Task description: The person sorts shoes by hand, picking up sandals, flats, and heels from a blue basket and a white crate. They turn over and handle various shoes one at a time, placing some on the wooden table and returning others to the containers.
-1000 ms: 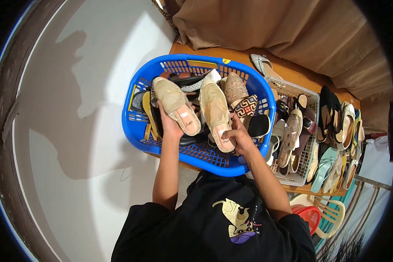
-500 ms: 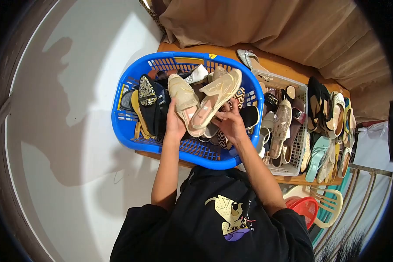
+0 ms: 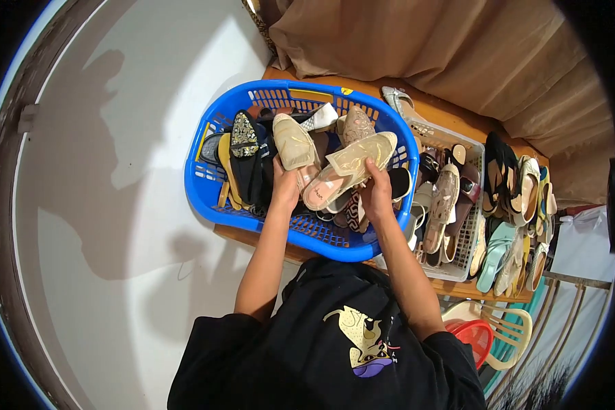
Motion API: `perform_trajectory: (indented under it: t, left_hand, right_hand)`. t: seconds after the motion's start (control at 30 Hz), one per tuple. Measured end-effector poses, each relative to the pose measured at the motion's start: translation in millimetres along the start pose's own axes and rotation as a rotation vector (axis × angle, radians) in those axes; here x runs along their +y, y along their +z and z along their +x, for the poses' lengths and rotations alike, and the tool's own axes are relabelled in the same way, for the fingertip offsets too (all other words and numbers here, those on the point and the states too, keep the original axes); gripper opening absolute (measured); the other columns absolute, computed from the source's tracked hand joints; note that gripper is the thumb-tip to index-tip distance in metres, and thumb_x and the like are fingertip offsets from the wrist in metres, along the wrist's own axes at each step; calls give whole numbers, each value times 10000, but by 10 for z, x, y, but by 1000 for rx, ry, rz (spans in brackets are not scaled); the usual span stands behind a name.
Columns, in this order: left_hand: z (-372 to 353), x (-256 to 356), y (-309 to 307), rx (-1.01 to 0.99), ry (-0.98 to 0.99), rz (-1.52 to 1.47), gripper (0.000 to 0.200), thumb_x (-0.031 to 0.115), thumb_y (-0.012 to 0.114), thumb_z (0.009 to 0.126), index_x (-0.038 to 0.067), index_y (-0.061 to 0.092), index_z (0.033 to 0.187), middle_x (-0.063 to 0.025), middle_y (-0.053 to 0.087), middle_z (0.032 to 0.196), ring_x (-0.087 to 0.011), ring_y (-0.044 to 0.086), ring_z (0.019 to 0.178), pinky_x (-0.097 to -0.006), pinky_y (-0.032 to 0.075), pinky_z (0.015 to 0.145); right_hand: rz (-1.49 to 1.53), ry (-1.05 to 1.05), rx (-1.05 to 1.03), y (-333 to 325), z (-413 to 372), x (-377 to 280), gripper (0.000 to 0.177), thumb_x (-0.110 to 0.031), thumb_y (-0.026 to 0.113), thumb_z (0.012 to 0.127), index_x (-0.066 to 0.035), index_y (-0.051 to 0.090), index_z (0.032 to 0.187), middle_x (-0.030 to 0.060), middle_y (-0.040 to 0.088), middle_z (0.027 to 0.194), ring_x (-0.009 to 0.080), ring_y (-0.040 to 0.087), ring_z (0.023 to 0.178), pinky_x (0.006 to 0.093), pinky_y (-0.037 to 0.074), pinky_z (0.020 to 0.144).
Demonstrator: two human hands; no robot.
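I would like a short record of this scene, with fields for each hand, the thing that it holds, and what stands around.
Left hand: grips a beige mule, toe pointing away from the person
Right hand: grips a second beige mule, slanted, toe toward the right
Below the hands: blue plastic basket, full of mixed shoes
To its right: white basket with sandals
Support: wooden table
Far right: row of shoes
Behind: beige curtain
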State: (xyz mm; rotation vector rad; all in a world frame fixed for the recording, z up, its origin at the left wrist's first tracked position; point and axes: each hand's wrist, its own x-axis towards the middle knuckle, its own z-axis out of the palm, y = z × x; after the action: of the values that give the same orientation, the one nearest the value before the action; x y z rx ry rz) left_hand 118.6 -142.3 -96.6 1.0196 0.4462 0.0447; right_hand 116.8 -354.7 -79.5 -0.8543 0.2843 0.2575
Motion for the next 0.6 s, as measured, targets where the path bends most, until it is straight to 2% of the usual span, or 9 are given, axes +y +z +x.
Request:
perform_trajectory:
  t: [0.07, 0.1, 0.13, 0.2, 0.23, 0.33, 0.4, 0.47, 0.6]
  left_hand:
    - [46, -25, -39, 31, -12, -50, 628, 86, 690, 969, 75, 322, 1477, -167, 531, 1398, -300, 600, 1266, -450, 572, 1005]
    - [50, -25, -42, 76, -36, -48, 663, 79, 699, 963, 77, 290, 1485, -170, 514, 1410, -303, 593, 1274, -456, 567, 1016]
    - [55, -25, -42, 121, -60, -45, 699, 72, 708, 957, 80, 258, 1492, -173, 498, 1423, -306, 586, 1282, -461, 561, 1027]
    - [73, -46, -47, 149, -40, -70, 757, 63, 723, 943, 84, 212, 1501, -173, 479, 1433, -307, 578, 1289, -464, 555, 1035]
    - [86, -59, -57, 174, -23, -92, 816, 54, 738, 929, 87, 166, 1510, -173, 461, 1443, -308, 570, 1296, -467, 550, 1043]
    - [94, -59, -68, 161, 51, -117, 883, 44, 755, 911, 95, 110, 1513, -172, 444, 1446, -302, 559, 1306, -466, 539, 1056]
    - [66, -49, -47, 162, 63, -68, 917, 56, 770, 902, 111, 91, 1516, -173, 432, 1461, -298, 547, 1321, -466, 524, 1070]
    - [38, -17, -9, 164, 71, -17, 950, 69, 784, 893, 127, 72, 1520, -174, 420, 1476, -293, 534, 1336, -466, 508, 1085]
    - [74, -12, -33, 176, 30, -106, 876, 32, 765, 893, 110, 132, 1493, -164, 463, 1420, -298, 582, 1280, -454, 553, 1026]
  right_hand:
    - [-47, -85, 60, -8, 2, 51, 454, -349, 672, 982, -98, 565, 1345, 64, 654, 1267, 207, 614, 1194, 467, 470, 1000]
    - [-52, -91, 57, 0, 3, 4, 506, -251, 695, 960, -101, 488, 1396, 85, 629, 1278, 230, 637, 1157, 451, 549, 913]
    - [-53, -91, 53, 22, -12, -11, 506, -251, 695, 960, -101, 488, 1396, 85, 629, 1278, 230, 637, 1157, 451, 549, 913]
    - [-80, -195, 107, 87, -81, -74, 637, -167, 692, 930, -131, 354, 1469, 121, 568, 1329, 276, 645, 1138, 417, 627, 773]
    - [-90, -214, 104, 99, -95, -107, 792, -85, 696, 885, -183, 236, 1522, 143, 507, 1376, 312, 636, 1159, 426, 670, 729]
    - [-148, -352, 92, 170, -127, -119, 872, -48, 712, 855, -198, 203, 1547, 156, 490, 1388, 321, 629, 1182, 455, 677, 758]
    - [-146, -327, 89, 186, -168, -168, 909, -22, 721, 843, -190, 190, 1561, 161, 504, 1376, 318, 649, 1157, 469, 684, 762]
    - [-144, -243, 41, 191, -189, -183, 857, -24, 738, 850, -172, 227, 1522, 189, 502, 1388, 340, 669, 1133, 480, 686, 730]
    - [-103, -223, 22, 162, -134, -147, 751, -25, 714, 867, -131, 276, 1468, 204, 527, 1371, 351, 693, 1091, 485, 690, 711]
